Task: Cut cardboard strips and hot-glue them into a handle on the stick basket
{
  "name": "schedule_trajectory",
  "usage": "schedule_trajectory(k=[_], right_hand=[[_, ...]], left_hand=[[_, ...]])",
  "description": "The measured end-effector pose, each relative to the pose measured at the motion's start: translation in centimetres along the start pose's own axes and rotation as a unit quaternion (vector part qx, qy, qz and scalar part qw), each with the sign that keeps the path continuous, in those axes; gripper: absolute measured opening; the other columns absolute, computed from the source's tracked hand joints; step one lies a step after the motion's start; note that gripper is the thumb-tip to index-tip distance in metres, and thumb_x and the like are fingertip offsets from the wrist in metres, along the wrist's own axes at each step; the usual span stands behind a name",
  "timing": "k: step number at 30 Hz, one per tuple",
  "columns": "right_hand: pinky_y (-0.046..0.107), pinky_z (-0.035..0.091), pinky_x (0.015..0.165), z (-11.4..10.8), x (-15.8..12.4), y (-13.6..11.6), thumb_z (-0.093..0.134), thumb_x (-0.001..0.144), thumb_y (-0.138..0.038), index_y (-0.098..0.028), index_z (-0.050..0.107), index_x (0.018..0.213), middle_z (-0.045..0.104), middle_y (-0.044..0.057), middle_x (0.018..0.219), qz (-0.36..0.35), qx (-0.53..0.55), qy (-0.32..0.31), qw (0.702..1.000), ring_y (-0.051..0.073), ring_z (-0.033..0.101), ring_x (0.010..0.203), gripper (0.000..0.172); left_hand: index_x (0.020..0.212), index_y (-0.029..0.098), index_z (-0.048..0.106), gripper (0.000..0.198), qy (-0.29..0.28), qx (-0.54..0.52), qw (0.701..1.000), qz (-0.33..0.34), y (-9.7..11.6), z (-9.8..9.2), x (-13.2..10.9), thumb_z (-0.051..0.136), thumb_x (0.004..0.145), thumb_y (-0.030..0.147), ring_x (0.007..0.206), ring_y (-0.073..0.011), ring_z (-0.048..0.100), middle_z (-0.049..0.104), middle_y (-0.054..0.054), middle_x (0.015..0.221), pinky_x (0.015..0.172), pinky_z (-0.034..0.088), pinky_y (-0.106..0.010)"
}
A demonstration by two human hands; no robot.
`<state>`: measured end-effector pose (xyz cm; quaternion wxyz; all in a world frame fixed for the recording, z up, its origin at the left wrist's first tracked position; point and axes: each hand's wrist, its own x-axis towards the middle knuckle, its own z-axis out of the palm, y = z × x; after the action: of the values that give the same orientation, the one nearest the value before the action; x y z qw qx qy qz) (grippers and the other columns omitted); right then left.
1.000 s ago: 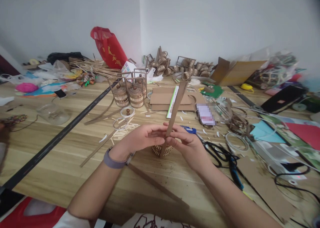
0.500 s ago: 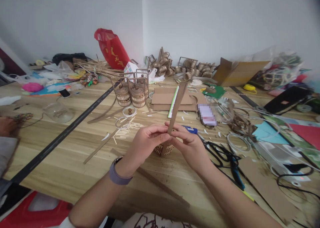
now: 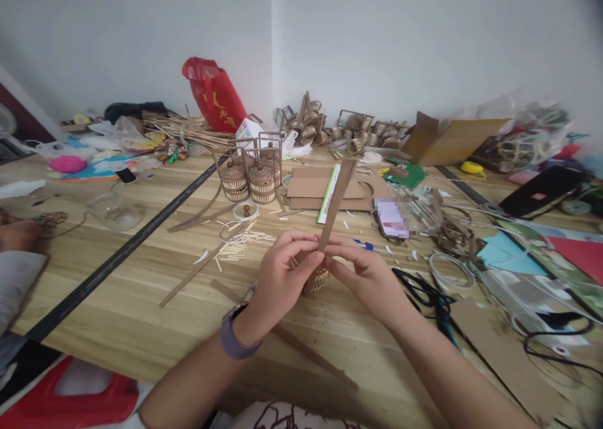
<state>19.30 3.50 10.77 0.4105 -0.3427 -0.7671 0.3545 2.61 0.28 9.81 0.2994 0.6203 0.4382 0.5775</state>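
One basket [image 3: 320,282] behind fingers [image 3: 308,267], loose sticks [image 3: 232,250], phone [image 3: 392,218]

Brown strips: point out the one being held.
The brown strip pinched by the left hand, right hand close beside it: it slants upward, while the other loose strips lie on the table.

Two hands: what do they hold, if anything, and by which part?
The left hand holds the brown strip low down, at the basket; whether the right hand grips anything is unclear.

Flat brown strip [image 3: 336,205] + little slatted basket [image 3: 319,281]
Strip's upright-ish, leaning right; basket's by its lower end, mostly hidden
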Motion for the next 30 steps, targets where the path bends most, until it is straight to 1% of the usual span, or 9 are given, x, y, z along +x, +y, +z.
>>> schedule_trajectory(k=[2,4,7,9,13,16,20,27,30], right_hand=[[0.044,0.050,0.099,-0.7,0.1,-0.7,0.059,0.087,-0.026,-0.029,0.076,0.101,0.074,0.005,0.116,-0.008,-0.030,0.009,0.999,0.023,0.067,0.108,0.022],[0.041,0.052,0.095,-1.2,0.2,-1.3,0.059,0.089,-0.028,-0.027,0.075,0.101,0.075,0.005,0.111,-0.028,-0.053,0.027,0.998,0.022,0.069,0.102,0.020],[0.035,0.055,0.086,-1.4,0.5,-1.9,0.061,0.089,-0.029,-0.026,0.074,0.094,0.076,0.005,0.099,-0.057,-0.083,0.034,0.994,0.020,0.070,0.092,0.014],[0.032,0.055,0.081,-1.3,0.7,-2.1,0.063,0.089,-0.028,-0.025,0.072,0.090,0.076,0.004,0.094,-0.063,-0.099,0.034,0.992,0.019,0.070,0.086,0.010],[0.029,0.054,0.075,-1.1,1.2,-2.1,0.063,0.089,-0.026,-0.024,0.070,0.082,0.074,0.003,0.085,-0.080,-0.119,0.041,0.989,0.017,0.069,0.080,0.009],[0.029,0.053,0.073,-1.0,1.3,-2.1,0.063,0.089,-0.026,-0.023,0.069,0.080,0.073,0.002,0.082,-0.094,-0.123,0.046,0.987,0.017,0.068,0.078,0.011],[0.030,0.052,0.072,-1.0,1.3,-2.0,0.063,0.089,-0.030,-0.024,0.069,0.079,0.073,0.003,0.082,-0.089,-0.120,0.048,0.988,0.018,0.067,0.077,0.013],[0.033,0.052,0.074,-0.9,1.3,-1.9,0.063,0.089,-0.033,-0.025,0.070,0.079,0.073,0.003,0.083,-0.094,-0.116,0.056,0.987,0.020,0.067,0.079,0.014],[0.031,0.051,0.074,-1.2,1.3,-2.1,0.062,0.090,-0.031,-0.025,0.069,0.079,0.073,0.002,0.082,-0.111,-0.120,0.039,0.986,0.019,0.067,0.079,0.014]], left_hand=[[0.089,0.020,0.073,0.011,0.008,0.016,1.000,0.011,-0.1,0.1,-0.2,0.064,0.090,0.026,0.100,-0.0182,0.062,0.066,-0.005,0.103,0.088,0.049,-0.030],[0.089,0.021,0.072,0.010,0.013,0.020,1.000,0.018,-0.1,0.2,-0.2,0.064,0.091,0.027,0.097,-0.0178,0.061,0.066,-0.005,0.101,0.085,0.049,-0.029],[0.088,0.021,0.070,0.010,0.014,0.018,1.000,0.020,-0.1,0.4,-0.3,0.064,0.091,0.028,0.094,-0.0179,0.060,0.065,-0.003,0.096,0.080,0.047,-0.029],[0.086,0.021,0.069,0.012,0.010,0.019,1.000,0.014,-0.1,0.4,-0.3,0.063,0.092,0.030,0.092,-0.0179,0.060,0.066,-0.002,0.092,0.079,0.046,-0.029],[0.086,0.021,0.068,0.013,0.010,0.016,1.000,0.001,-0.1,0.6,-0.3,0.062,0.092,0.031,0.089,-0.0178,0.060,0.066,-0.001,0.088,0.082,0.045,-0.030],[0.087,0.021,0.069,0.014,0.013,-0.005,0.999,-0.031,0.0,0.7,-0.4,0.062,0.091,0.031,0.087,-0.0181,0.060,0.067,-0.002,0.087,0.080,0.046,-0.029],[0.090,0.020,0.071,0.017,0.006,-0.036,0.996,-0.076,0.3,0.8,-0.5,0.061,0.091,0.034,0.086,-0.0180,0.061,0.068,-0.003,0.088,0.075,0.047,-0.028],[0.094,0.020,0.072,0.022,0.004,-0.051,0.995,-0.084,0.5,1.0,-0.6,0.061,0.092,0.039,0.091,-0.0195,0.063,0.070,-0.005,0.093,0.080,0.048,-0.028],[0.094,0.021,0.073,0.024,0.007,-0.055,0.995,-0.088,0.6,1.2,-0.6,0.061,0.092,0.042,0.091,-0.0195,0.063,0.071,-0.004,0.093,0.079,0.048,-0.028]])
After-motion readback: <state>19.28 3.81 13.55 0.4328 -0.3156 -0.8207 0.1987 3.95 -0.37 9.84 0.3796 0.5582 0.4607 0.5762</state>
